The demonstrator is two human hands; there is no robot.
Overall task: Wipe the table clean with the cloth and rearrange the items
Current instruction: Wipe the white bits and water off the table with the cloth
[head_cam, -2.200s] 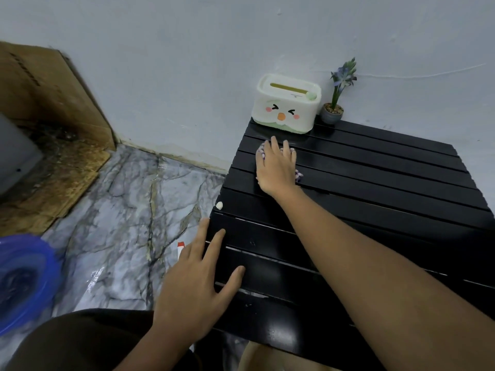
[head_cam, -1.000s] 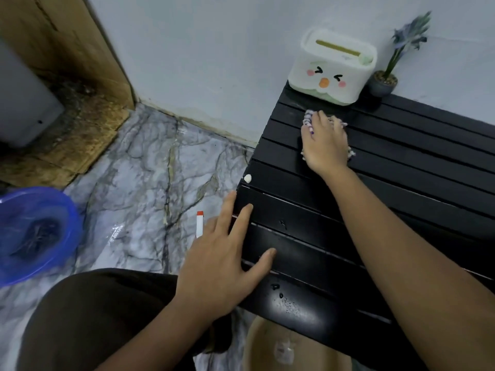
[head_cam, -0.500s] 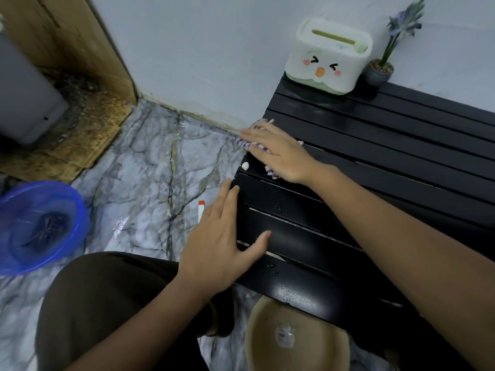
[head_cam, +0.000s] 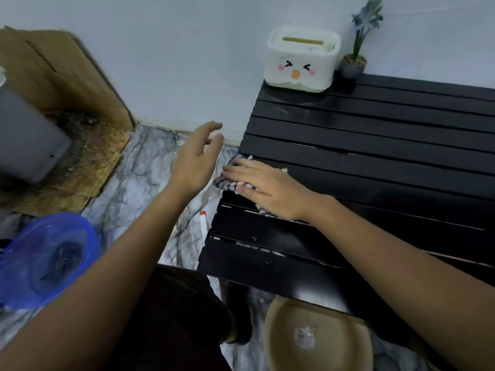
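Black slats of the table (head_cam: 375, 145) look mostly clear, with a few small droplets or specks near the front edge, so by my reading the wiping is well under way but not finished. The rearranging seems not yet begun: the tissue box (head_cam: 301, 60) and the small plant (head_cam: 353, 62) stand together at the far corner by the wall. The striped cloth (head_cam: 230, 183) lies at the table's left edge, partly overhanging it, under the right hand (head_cam: 267, 188). That hand lies flat, palm down, fingers extended, close together and pointing left, pressing the cloth to the slats; the forearm reaches in from the lower right. The left hand (head_cam: 195, 159) hangs in the air just off the table's left edge, beside the cloth, palm turned toward the table, fingers loosely curled and slightly apart, holding nothing. It could be placed to catch what is swept off, though that is a guess.
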